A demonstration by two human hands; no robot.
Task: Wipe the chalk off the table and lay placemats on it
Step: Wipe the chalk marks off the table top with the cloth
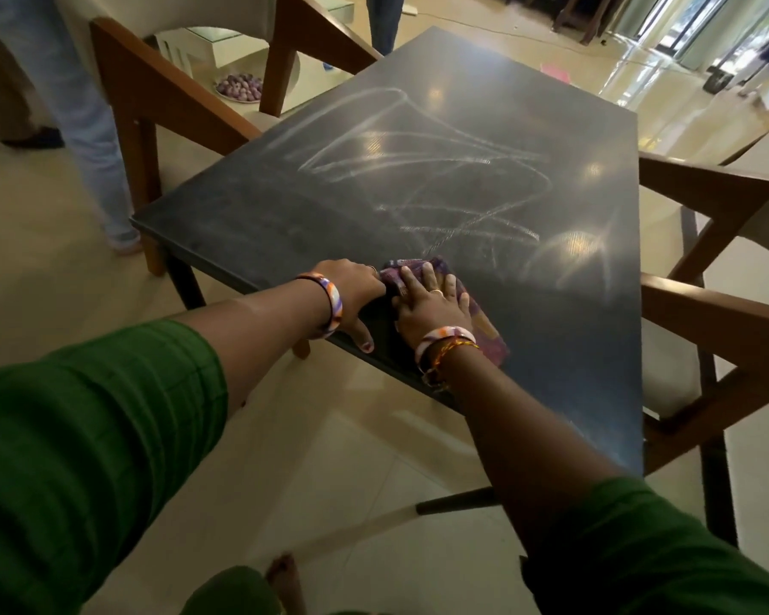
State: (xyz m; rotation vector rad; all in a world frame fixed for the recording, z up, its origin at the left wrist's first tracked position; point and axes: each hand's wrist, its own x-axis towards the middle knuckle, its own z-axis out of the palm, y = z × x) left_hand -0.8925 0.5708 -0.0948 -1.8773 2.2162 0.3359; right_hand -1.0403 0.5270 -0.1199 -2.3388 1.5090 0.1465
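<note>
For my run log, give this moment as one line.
stage: wiping | right hand: flat on purple cloth | left hand: at cloth edge | chalk scribbles: remaining | placemats: unseen

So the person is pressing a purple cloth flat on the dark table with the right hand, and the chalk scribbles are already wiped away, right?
Not quite. The right hand does press the purple cloth flat on the dark table, but the chalk scribbles are still there, spread across the middle of the top. The head view shows this.
</note>
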